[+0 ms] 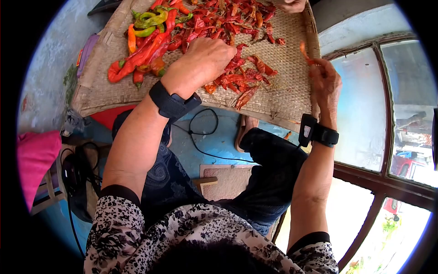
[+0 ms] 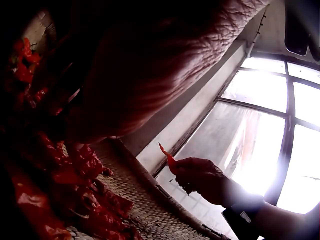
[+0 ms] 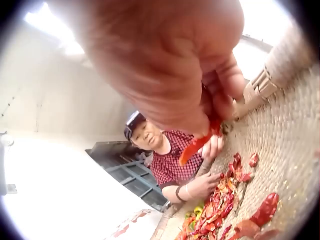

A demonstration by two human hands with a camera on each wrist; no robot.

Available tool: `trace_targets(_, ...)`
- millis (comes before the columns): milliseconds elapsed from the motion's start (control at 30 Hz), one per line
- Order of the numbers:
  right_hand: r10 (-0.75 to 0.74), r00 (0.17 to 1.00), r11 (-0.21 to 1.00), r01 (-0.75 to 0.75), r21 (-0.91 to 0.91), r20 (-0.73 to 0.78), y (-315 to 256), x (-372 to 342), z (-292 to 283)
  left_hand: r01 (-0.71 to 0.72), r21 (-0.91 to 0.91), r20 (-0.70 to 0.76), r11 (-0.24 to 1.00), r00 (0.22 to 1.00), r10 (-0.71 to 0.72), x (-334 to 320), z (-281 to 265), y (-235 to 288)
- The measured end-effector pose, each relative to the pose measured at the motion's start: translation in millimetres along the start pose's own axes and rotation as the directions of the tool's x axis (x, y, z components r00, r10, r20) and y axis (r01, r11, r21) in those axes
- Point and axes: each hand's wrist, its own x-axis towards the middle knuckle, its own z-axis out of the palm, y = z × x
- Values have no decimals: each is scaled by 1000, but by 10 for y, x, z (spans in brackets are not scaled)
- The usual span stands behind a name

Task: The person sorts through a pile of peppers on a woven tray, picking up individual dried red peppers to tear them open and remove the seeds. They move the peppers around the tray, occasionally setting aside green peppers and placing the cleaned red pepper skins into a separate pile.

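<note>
At the right rim of the woven tray (image 1: 289, 68): 1 red chili pepper (image 1: 304, 51), held up in the right hand (image 1: 326, 82). Lie: projecting from the fingers, away from the wrist and slightly left; long axis slanted, tip free. Nearer hand: right, in contact; left hand (image 1: 200, 59) well apart, over the heap of dried red chilies (image 1: 230, 81). Right fingers: pinched together on 1 end of the pepper. Left fingers: hidden beneath the hand; grip or contents, cannot tell.
</note>
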Motion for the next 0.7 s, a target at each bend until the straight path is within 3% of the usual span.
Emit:
trace_targets(33,-16,986,998,6,-61,-167,16,16,-58,1,4,3,1000,1000,-1,8,0,8)
trace_targets(67,36,971,954,-104,-281,-235,138,41,-126,3,6,8,1000,1000,-3,12,-4,17)
trace_targets(100,-124,926,885,-59,-462,-356,209,62,-120,2,7,5,1000,1000,-2,20,-12,28)
trace_targets(167,-146,908,806,-121,-579,-394,336,12,-96,33,19,68,999,997,-34,38,-21,57)
trace_targets(267,-6,997,994,-2,-108,-76,235,30,132,52,15,85,999,995,-53,61,-9,79)
trace_targets(333,-138,974,964,173,-201,177,110,13,382,46,15,79,999,996,-47,65,1,80)
trace_targets(367,-236,946,920,291,-264,222,137,-11,494,43,12,72,999,996,-44,65,4,79)
trace_targets(433,35,911,904,146,-402,411,-60,-3,584,27,3,54,1000,998,-27,58,7,63)
trace_targets(567,-56,896,885,248,-393,440,-97,6,693,43,-11,34,999,999,-43,56,-18,47)
trace_targets(667,-365,899,855,427,-295,243,-274,5,618,25,11,-12,1000,1000,-25,28,-6,15)
trace_targets(700,-368,897,854,431,-293,247,-304,11,603,30,9,-12,1000,999,-30,21,-8,10)
